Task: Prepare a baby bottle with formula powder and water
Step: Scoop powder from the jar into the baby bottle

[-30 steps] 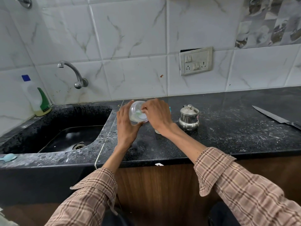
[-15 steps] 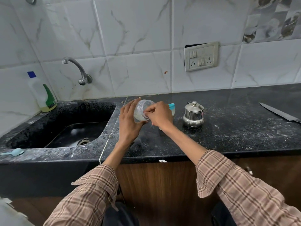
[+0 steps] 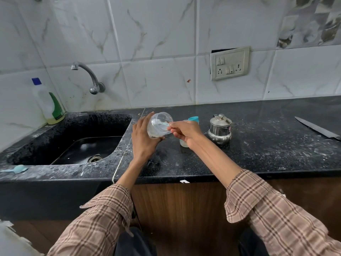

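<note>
We reach both forearms forward over the worktop's front edge, plaid sleeves pushed back. Our left hand (image 3: 143, 137) is raised, palm facing right, its fingers (image 3: 147, 118) curled in a cradling grip. Our right hand (image 3: 186, 131) pinches shut, thumb against forefinger.

Brown-checked sleeves (image 3: 103, 217), speckled black counter (image 3: 258, 148), white marbled tiles (image 3: 156, 43), turquoise bottle cap (image 3: 193, 118).

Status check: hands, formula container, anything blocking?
Left hand holds clear container tilted. Right hand holds blue scoop inside it. Baby bottle behind right hand. Nothing blocking.
</note>
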